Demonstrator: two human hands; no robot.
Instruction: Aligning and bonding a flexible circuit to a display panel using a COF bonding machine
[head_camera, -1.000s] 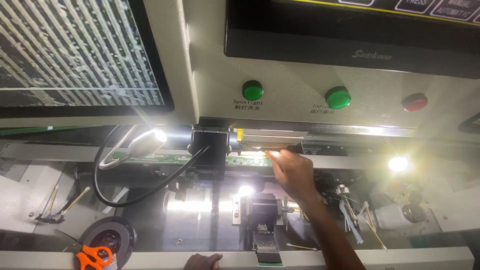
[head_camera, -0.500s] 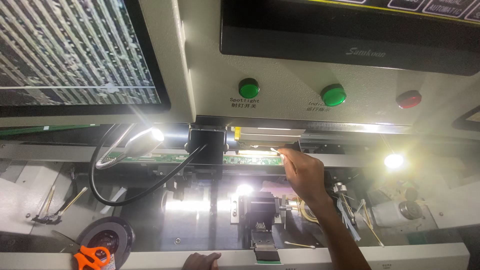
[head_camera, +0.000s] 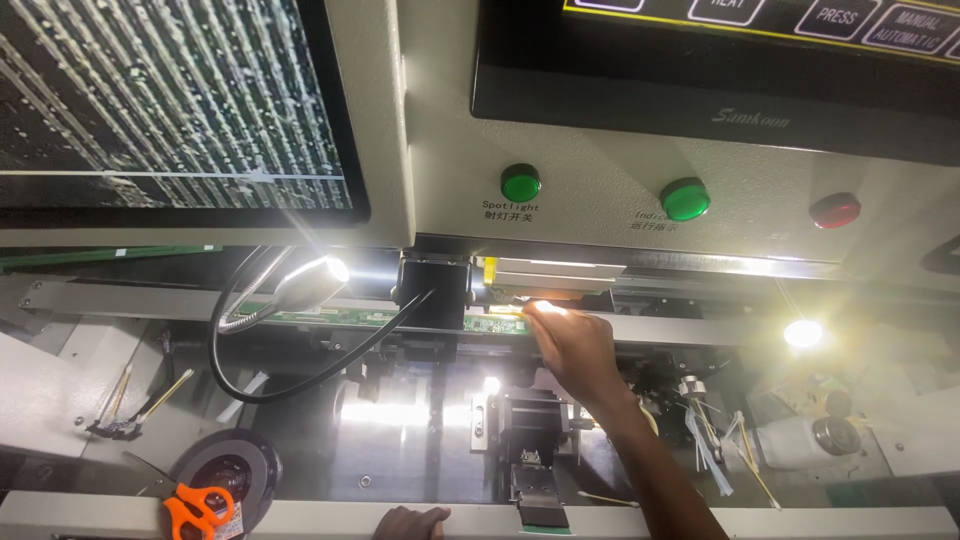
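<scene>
My right hand (head_camera: 577, 352) reaches up to the long green circuit strip (head_camera: 400, 320) under the machine's press head (head_camera: 560, 275). Its fingertips are pinched together at the strip's right end, in bright glare; a thin pale stick seems to be held between them. Only the knuckles of my left hand (head_camera: 410, 522) show, resting on the front ledge (head_camera: 700, 520) at the bottom edge. Whether it holds anything is hidden.
A gooseneck lamp (head_camera: 305, 285) and a black cable (head_camera: 330, 365) hang left of the press head. Two green buttons (head_camera: 521, 183) (head_camera: 685, 199) and a red one (head_camera: 835, 210) sit on the panel above. Orange scissors (head_camera: 195, 510) lie on a black reel (head_camera: 232, 470). Swabs (head_camera: 715, 450) stand at right.
My right hand has drifted slightly left along the green strip, its fingertips now closer under the press head. My left hand has stayed on the ledge.
</scene>
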